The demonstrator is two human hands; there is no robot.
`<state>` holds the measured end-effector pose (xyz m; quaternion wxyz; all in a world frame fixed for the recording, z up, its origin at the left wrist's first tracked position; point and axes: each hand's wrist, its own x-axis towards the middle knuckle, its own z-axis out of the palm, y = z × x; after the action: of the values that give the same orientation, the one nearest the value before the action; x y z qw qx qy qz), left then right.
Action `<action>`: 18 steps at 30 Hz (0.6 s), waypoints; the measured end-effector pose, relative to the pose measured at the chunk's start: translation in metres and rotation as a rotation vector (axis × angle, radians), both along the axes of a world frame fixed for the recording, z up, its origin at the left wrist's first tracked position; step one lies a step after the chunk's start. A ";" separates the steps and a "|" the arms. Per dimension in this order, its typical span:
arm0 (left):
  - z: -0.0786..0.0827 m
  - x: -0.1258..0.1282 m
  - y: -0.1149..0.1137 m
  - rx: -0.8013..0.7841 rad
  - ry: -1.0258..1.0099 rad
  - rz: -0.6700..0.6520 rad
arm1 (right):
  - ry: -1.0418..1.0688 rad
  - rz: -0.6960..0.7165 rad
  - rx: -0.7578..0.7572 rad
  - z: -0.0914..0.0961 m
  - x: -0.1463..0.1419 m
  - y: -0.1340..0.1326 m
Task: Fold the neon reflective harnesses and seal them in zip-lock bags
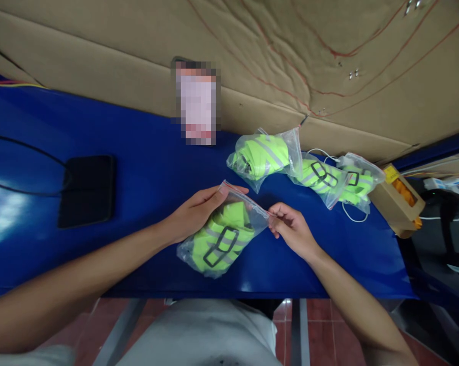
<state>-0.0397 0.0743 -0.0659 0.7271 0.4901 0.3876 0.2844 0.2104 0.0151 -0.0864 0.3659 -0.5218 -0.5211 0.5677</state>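
A clear zip bag [219, 239] holding a folded neon-yellow strap item with black buckles lies on the blue table [145, 168] in front of me. My left hand [199, 211] grips the bag's zip edge at its left end, fingers closed over the top. At the right end of the same edge, my right hand [290, 229] pinches the seal between thumb and fingers. Both hands hold the bag's mouth taut between them.
Three more filled bags [265, 155] [318, 175] [361, 180] lie in a row at the back right. A small cardboard box [399, 203] sits at the table's right end. A black pad [86, 190] with a cable lies left. Brown cardboard [252, 56] lines the back.
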 end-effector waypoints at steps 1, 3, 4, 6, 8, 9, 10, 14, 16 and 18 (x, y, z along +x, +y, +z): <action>0.000 0.000 0.000 0.001 0.000 -0.004 | 0.003 -0.001 0.007 0.000 0.000 0.000; -0.001 0.000 -0.001 0.012 0.003 -0.014 | -0.001 -0.004 0.027 0.000 -0.001 0.001; -0.001 0.000 -0.001 0.021 0.005 -0.023 | -0.005 -0.008 0.037 0.000 -0.002 0.001; -0.001 0.000 -0.001 0.039 0.007 -0.044 | -0.006 -0.016 0.045 0.000 -0.002 0.000; 0.000 0.000 -0.001 0.056 0.006 -0.056 | 0.010 -0.012 0.030 0.000 -0.003 0.000; 0.000 0.001 -0.001 0.066 0.005 -0.061 | 0.019 -0.006 0.019 0.000 -0.003 0.000; 0.001 0.001 -0.002 0.079 0.006 -0.068 | 0.024 -0.001 0.011 0.000 -0.003 0.000; 0.001 0.002 -0.004 0.124 0.026 -0.106 | 0.010 0.000 0.018 0.002 -0.006 0.000; 0.001 0.003 -0.004 0.137 0.038 -0.113 | -0.006 -0.004 0.030 0.003 -0.007 0.000; 0.002 0.004 -0.005 0.137 0.039 -0.114 | -0.021 -0.012 0.036 0.004 -0.008 0.000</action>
<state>-0.0360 0.0696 -0.0640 0.6992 0.5652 0.3529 0.2589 0.2024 0.0148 -0.0828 0.3731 -0.5240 -0.5320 0.5506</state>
